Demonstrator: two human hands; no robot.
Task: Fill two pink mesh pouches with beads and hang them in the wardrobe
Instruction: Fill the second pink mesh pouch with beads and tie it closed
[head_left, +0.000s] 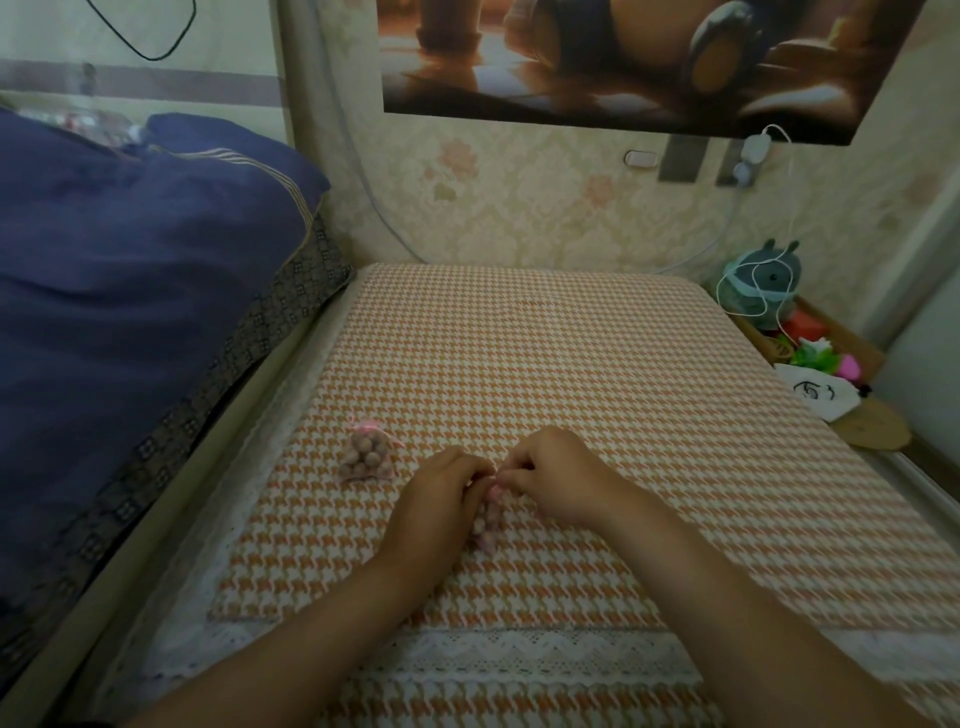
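Both hands pinch the top of a pouch (488, 514) full of beads, low on the cloth (571, 364).

The left hand (441, 488) and right hand (550, 483) meet fingertip to fingertip over its pink top, fingers curled; the pouch shows between them, on the cloth. A second pouch (368, 457), filled and tied, lies just left of the left hand. A blue duvet (130, 260) lies far left and a plush toy (763, 286) sits far right.
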